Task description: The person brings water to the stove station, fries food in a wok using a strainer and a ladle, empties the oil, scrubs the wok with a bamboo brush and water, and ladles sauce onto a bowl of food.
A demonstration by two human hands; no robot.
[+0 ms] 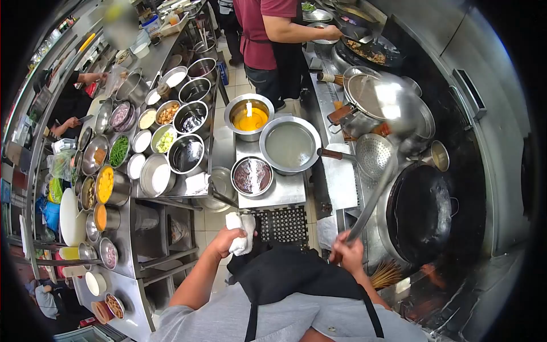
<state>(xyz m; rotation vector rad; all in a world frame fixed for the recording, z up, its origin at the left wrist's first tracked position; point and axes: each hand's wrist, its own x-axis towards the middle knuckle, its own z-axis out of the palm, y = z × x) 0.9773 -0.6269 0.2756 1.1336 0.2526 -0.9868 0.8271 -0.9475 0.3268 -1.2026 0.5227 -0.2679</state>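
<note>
My left hand point(227, 244) is closed around a bunched white cloth point(241, 233) in front of the dark apron. My right hand point(347, 252) grips the long metal handle of a ladle point(373, 199). The handle slants up and right, and its far end is smeared by motion near the lidded pot. Right of that hand sits a large black wok point(421, 211) on the stove. A perforated strainer point(374, 156) with a wooden handle lies beyond the ladle handle. Close to my right forearm is a bamboo brush point(386, 275).
Ahead stand a basin of cloudy liquid point(290, 145), a pot of yellow oil point(249, 117) and a bowl of dark sauce point(252, 175). Several ingredient bowls crowd the left counter point(132, 239). A co-worker in a red shirt point(256, 45) works at another wok point(370, 54).
</note>
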